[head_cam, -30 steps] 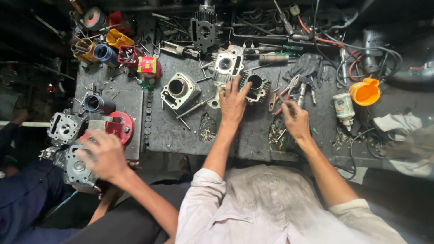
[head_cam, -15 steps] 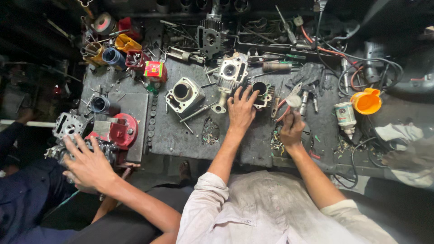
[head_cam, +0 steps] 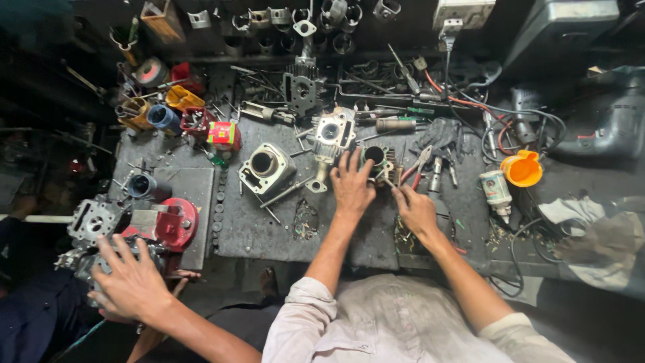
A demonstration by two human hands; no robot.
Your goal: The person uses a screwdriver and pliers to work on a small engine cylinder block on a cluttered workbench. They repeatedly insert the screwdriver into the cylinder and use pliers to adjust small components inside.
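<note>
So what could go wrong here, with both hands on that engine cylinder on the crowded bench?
The left hand and right hand work the dark cylinder among loose bolts; small parts could get knocked off or lost. The red-handled pliers lie beside the right hand and might snag. Another person's hand is close on the left.

On the desk [head_cam: 269,232] the left hand [head_cam: 352,188] rests on an engine cylinder [head_cam: 373,160], with the right hand [head_cam: 416,210] just to its right. Pliers [head_cam: 418,165] lie right of the cylinder; a second cylinder [head_cam: 266,167] sits to its left. A cup [head_cam: 522,168] stands further right — a co-worker's hand [head_cam: 131,282] is at the desk's near left corner.
</note>
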